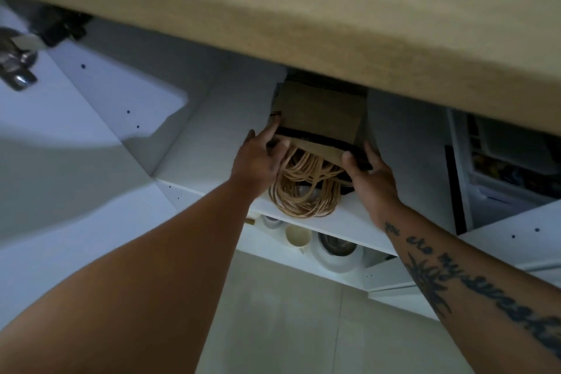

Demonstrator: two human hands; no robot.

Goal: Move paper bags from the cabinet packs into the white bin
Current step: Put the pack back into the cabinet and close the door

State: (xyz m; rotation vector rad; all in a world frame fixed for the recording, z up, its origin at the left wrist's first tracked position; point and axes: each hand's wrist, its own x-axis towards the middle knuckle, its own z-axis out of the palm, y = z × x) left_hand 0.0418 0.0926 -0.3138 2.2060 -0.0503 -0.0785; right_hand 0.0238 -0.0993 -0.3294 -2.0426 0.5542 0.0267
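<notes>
A pack of brown paper bags (318,112) is lying flat at the centre of the frame on the white cabinet shelf (218,136), a black band (321,137) crossing its near end. Its tan twisted-cord handles (300,188) are spilling in loops toward the shelf's front edge.

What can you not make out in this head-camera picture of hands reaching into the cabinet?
All in the head view:
1. Stack of brown paper bags: its far end is hidden under the pale wooden panel, and blur makes the bags uncountable.
2. White bin: outside the frame.
3. Cream cup and steel bowl below: partly covered by the white shelf board.
</notes>
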